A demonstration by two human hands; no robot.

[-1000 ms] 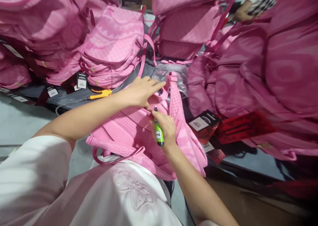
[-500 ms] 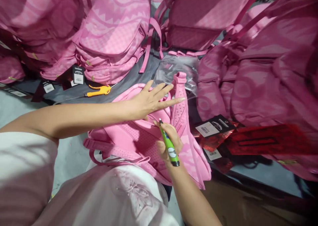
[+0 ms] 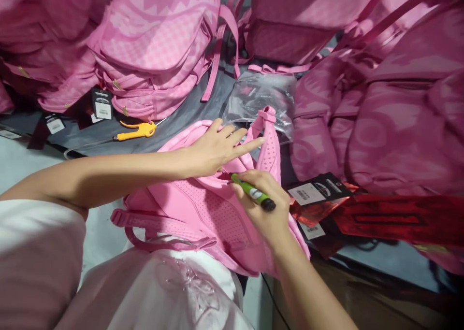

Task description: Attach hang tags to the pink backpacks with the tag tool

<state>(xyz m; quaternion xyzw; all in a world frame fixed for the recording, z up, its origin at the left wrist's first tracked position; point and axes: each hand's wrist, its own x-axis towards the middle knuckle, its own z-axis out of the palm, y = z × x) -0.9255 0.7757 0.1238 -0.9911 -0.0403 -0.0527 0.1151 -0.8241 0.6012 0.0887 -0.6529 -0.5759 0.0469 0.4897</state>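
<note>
A pink backpack (image 3: 203, 207) lies in front of me with its dotted back panel and shoulder straps facing up. My left hand (image 3: 213, 149) rests flat on its upper part, fingers spread towards a strap. In my right hand (image 3: 266, 199) is a green marker pen (image 3: 250, 191) with a black end, its tip at the backpack's top edge just below my left hand. Whether the tip touches the fabric I cannot tell. One shoulder strap (image 3: 270, 149) stands up beyond my fingers; another strap (image 3: 163, 221) lies towards my lap.
More pink backpacks (image 3: 155, 45) stand along the back and right. A yellow air blow gun (image 3: 136, 130) with a hose lies at left. Behind my hands is a clear plastic bag (image 3: 259, 98). Black tags (image 3: 319, 190) and a red foil piece (image 3: 391, 219) hang at right.
My right hand has moved up and right, and the marker has tilted from nearly upright to a flatter angle, its tip now at the backpack. My left hand stays spread on the backpack.
</note>
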